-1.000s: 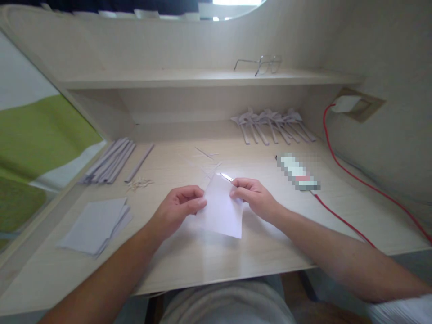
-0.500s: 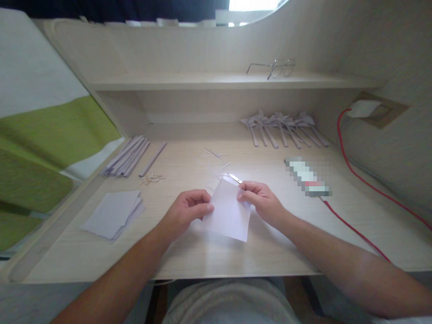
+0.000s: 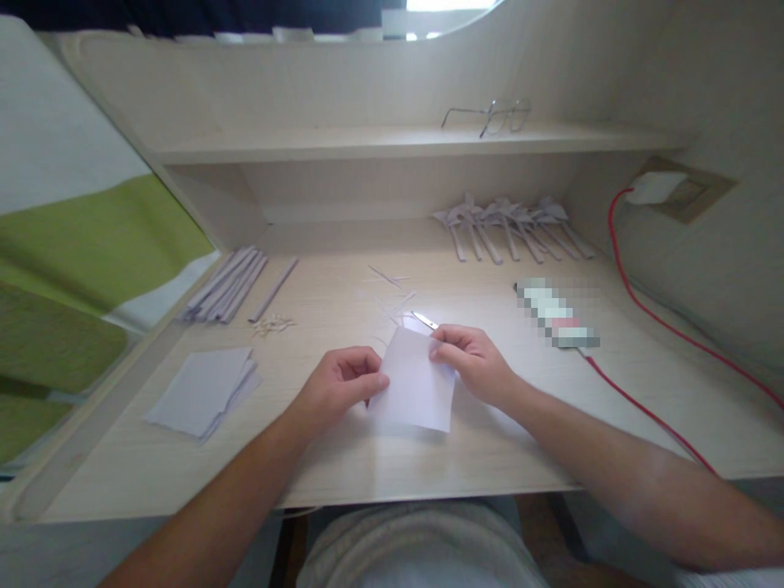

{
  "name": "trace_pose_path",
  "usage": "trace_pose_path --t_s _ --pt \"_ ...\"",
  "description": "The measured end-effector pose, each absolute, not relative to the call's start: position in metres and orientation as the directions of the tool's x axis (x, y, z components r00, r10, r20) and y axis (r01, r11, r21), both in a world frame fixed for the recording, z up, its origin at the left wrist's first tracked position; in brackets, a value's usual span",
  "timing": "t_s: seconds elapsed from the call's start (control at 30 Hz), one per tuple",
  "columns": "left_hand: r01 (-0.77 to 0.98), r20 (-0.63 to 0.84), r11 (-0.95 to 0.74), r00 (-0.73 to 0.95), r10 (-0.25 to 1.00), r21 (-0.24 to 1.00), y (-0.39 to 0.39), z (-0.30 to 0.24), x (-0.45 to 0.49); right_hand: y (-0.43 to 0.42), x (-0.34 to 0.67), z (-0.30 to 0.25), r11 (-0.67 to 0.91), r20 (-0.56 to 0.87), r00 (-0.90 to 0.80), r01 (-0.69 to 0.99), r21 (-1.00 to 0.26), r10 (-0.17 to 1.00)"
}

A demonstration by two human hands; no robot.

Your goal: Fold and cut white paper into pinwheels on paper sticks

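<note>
A white sheet of paper point(image 3: 412, 384) is held up above the desk between both hands. My left hand point(image 3: 349, 377) pinches its left edge between thumb and fingers. At its upper right edge, my right hand point(image 3: 471, 356) grips it the same way. Just behind the sheet lie the scissors point(image 3: 424, 320), with only a metal blade showing and the rest hidden. Thin paper strips point(image 3: 395, 306) are scattered beyond them. To the left of my left hand sits a stack of white paper sheets point(image 3: 199, 392).
Rolled paper sticks point(image 3: 226, 286) and one separate stick point(image 3: 273, 290) lie at left, near small pale pieces point(image 3: 273, 325). Paper pinwheels point(image 3: 502, 224) rest at the back right. A blurred-out phone point(image 3: 557, 314) with a red cable point(image 3: 649, 412) is on the right. Glasses point(image 3: 493, 118) sit on the shelf point(image 3: 343, 147).
The view has shifted slightly. Both hands keep hold of the paper, whose lower edge has risen a little; nothing has been let go.
</note>
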State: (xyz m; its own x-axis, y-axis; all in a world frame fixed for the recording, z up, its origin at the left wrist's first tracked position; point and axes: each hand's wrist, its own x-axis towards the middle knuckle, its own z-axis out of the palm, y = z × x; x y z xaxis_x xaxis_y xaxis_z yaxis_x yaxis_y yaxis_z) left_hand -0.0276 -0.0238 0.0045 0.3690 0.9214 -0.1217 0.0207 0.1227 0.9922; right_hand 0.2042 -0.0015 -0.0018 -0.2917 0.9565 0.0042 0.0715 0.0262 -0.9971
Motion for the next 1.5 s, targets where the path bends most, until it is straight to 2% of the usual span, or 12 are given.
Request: trace_pose_path --t_s 0.43,0.47,0.53,0.6,0.67,0.73,0.83,0.93,1.1,1.37,1.5 --pt "0.026 -0.142 0.145 0.422 0.895 0.989 -0.025 0.001 -0.029 -0.001 0.206 -0.005 0.062 0.011 -0.327 0.147 -0.987 0.945" --pt "0.022 -0.138 0.142 0.422 0.896 0.990 -0.025 0.001 -0.029 -0.001 0.205 -0.005 0.105 0.044 -0.315 0.179 -0.978 0.948" --pt "0.020 -0.115 0.117 0.410 0.905 0.993 -0.027 0.002 -0.027 -0.004 0.205 -0.004 0.280 0.217 -0.231 0.285 -0.917 0.948" --pt "0.041 -0.080 0.069 0.380 0.921 0.997 -0.030 0.002 -0.023 -0.009 0.205 0.000 0.464 0.460 -0.114 0.410 -0.785 0.880" --pt "0.101 -0.040 0.005 0.346 0.937 0.995 -0.034 0.004 -0.017 -0.016 0.204 0.005 0.547 0.571 -0.090 0.437 -0.714 0.816" --pt "0.193 0.000 -0.068 0.335 0.942 0.979 -0.039 0.007 -0.010 -0.024 0.204 0.009 0.530 0.482 -0.221 0.312 -0.789 0.848" --pt "0.304 0.035 -0.157 0.370 0.928 0.940 -0.045 0.010 0.000 -0.030 0.202 0.012 0.347 0.266 -0.406 0.140 -0.927 0.874" --pt "0.346 0.061 -0.207 0.390 0.919 0.915 -0.047 0.012 0.005 -0.029 0.201 0.010 0.225 0.165 -0.381 0.119 -0.967 0.910" --pt "0.367 0.073 -0.229 0.393 0.917 0.901 -0.047 0.009 0.006 -0.025 0.201 0.007 0.172 0.122 -0.342 0.117 -0.978 0.932" --pt "0.268 -0.114 -0.016 0.463 0.879 0.963 -0.033 0.000 -0.002 -0.013 0.192 -0.009 -0.016 -0.012 -0.323 -0.010 -1.000 0.946" --pt "0.311 -0.130 -0.001 0.402 0.906 0.950 -0.026 -0.007 -0.002 -0.011 0.188 -0.015 -0.091 -0.070 -0.347 -0.043 -0.995 0.935"
